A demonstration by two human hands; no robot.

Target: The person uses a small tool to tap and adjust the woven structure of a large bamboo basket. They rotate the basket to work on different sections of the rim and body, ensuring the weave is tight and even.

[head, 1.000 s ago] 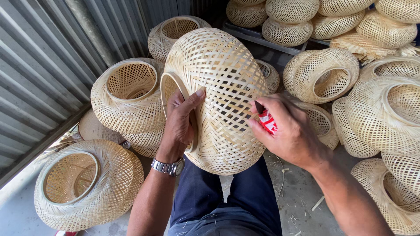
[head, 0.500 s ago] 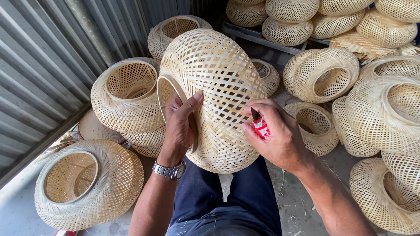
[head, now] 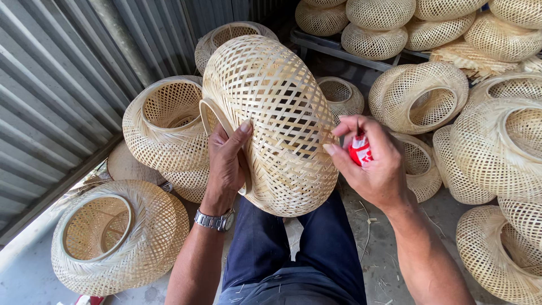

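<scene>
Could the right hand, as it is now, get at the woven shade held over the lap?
Probably yes: the right hand, gripping a small red object, sits beside the woven shade that the left hand holds, with nothing between.

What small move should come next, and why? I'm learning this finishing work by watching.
Probably bring the small red object in the right hand up against the woven shade: the left hand already steadies its rim, and the right fingertips sit just beside the weave.
</scene>
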